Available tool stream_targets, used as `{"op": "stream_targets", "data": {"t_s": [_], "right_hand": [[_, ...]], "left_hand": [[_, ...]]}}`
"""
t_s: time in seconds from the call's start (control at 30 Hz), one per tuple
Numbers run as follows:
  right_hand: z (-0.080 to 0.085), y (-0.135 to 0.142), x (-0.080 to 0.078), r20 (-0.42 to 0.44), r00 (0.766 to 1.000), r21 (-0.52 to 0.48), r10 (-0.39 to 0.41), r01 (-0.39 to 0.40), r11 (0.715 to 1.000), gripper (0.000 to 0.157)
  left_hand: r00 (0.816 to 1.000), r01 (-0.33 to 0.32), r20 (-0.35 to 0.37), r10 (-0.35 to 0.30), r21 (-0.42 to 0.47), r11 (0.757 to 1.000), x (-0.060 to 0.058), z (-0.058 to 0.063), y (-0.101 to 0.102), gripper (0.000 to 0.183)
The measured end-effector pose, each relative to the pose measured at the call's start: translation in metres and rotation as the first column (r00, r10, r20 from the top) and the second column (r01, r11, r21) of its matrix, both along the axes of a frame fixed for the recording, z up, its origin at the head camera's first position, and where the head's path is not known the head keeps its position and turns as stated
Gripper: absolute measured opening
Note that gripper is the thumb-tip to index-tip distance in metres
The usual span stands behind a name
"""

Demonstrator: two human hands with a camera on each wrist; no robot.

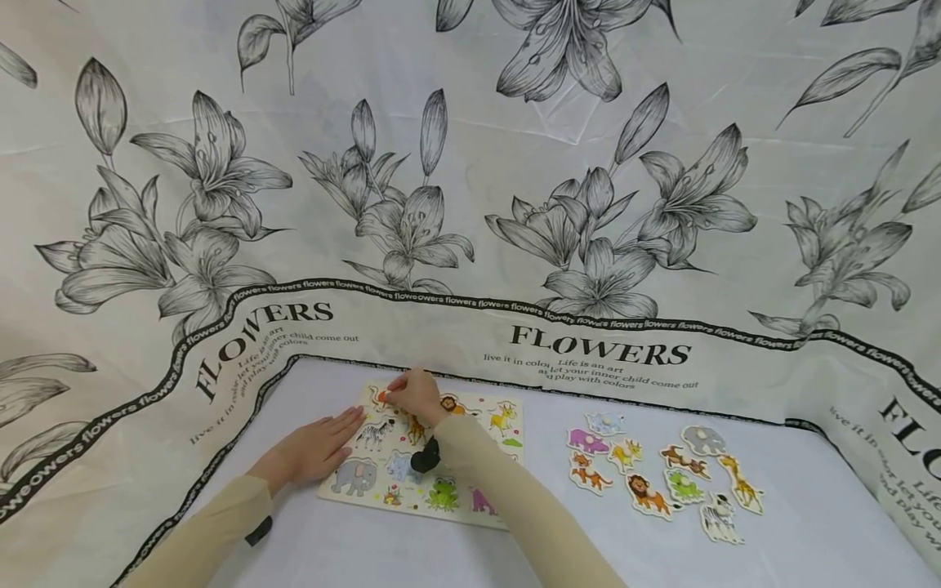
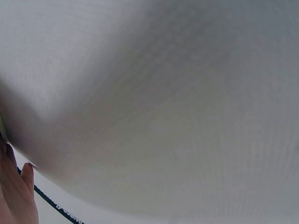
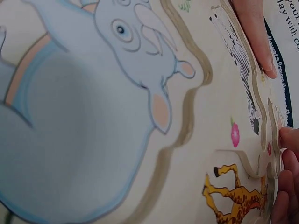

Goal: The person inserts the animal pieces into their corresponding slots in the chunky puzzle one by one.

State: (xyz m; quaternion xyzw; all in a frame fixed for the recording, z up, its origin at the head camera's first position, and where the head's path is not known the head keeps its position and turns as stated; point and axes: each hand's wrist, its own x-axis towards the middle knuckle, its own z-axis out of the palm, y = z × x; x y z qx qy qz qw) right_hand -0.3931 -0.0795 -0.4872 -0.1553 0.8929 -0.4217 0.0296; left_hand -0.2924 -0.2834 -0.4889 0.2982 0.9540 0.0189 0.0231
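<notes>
A pale animal puzzle board (image 1: 345,496) lies on the white cloth, with pictures in shaped recesses. At its upper left corner my right hand (image 1: 413,394) pinches an orange animal piece (image 1: 381,398), mostly covered by the fingers. In the right wrist view those fingertips (image 3: 287,179) press against a wavy pale edge, past the giraffe picture (image 3: 236,198) and zebra picture (image 3: 240,65). My left hand (image 1: 316,447) lies with straight fingers on the board's left edge. The left wrist view is mostly blurred sleeve or cloth, with part of the left hand (image 2: 17,196) at lower left.
Right of the board, several loose animal pieces lie in a loose group, among them a lion (image 1: 648,495), an elephant (image 1: 703,439), a giraffe (image 1: 740,483) and a zebra (image 1: 720,519). A flower-printed curtain (image 1: 573,245) rises behind the white cloth (image 1: 816,506).
</notes>
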Motion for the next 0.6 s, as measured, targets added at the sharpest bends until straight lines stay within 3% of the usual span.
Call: {"op": "stream_targets", "data": {"t_s": [0.6], "right_hand": [[-0.0003, -0.0072, 0.002, -0.036, 0.999, 0.064, -0.029, 0.031, 0.997, 0.015]], "left_hand": [[1.0, 0.008, -0.005, -0.008, -0.002, 1.0, -0.0001, 0.0007, -0.001, 0.055]]}}
